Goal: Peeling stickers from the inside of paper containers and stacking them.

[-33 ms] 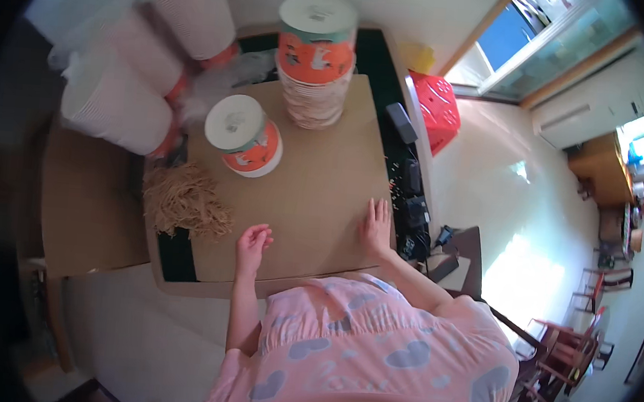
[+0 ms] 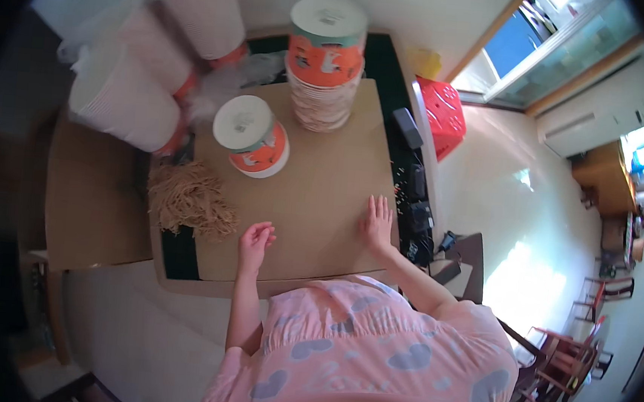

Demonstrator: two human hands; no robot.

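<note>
My left hand [image 2: 256, 246] hovers over or rests by the near edge of a brown cardboard sheet [image 2: 313, 223], fingers loosely curled in, nothing visible in them. To its right, my right hand [image 2: 377, 226] lies flat on the cardboard with fingers stretched out. Left of my left hand is a bundle of brown shredded paper strands [image 2: 195, 200]. Farther back an orange and white paper tub [image 2: 259, 152] stands upside down, its pale round base up. Behind it rises a tall stack of similar tubs [image 2: 325, 61], also upside down.
Wrapped stacks of white tubs [image 2: 122, 98] crowd the far left, with clear plastic film [image 2: 237, 81] beside them. Black power adapters [image 2: 418, 180] and cables line the table's right edge. A red plastic stool [image 2: 444, 112] stands beyond. A large cardboard box [image 2: 88, 198] sits left of the table.
The view has shifted slightly, so the tubs and strands appear a little farther right. Both hands keep nearly the same place and pose.
</note>
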